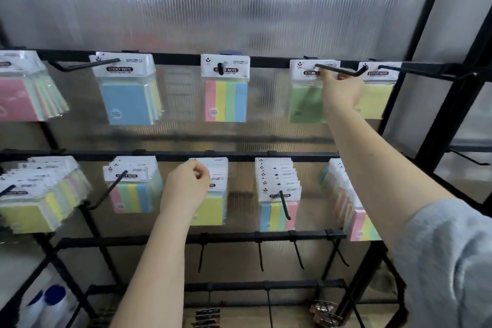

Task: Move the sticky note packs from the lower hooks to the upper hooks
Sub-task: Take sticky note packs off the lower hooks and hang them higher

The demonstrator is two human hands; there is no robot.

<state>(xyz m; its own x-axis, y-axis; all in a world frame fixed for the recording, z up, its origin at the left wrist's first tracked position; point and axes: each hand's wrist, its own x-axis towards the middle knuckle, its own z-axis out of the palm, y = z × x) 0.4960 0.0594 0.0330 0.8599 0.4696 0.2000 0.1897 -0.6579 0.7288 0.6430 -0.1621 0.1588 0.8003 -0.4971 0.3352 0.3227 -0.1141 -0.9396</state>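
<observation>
At a display rack, the left hand [186, 186] pinches the header of a yellow sticky note pack [210, 205] on a lower hook, while the right hand [338, 88] grips a green pack [306, 104] at an upper hook [340, 70], directly above-right.

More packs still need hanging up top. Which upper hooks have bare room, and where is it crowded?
The blue pack's hook and the green pack's hook, by the right hand, show long bare rods. The far-left upper hook carries a thick fanned stack.
</observation>
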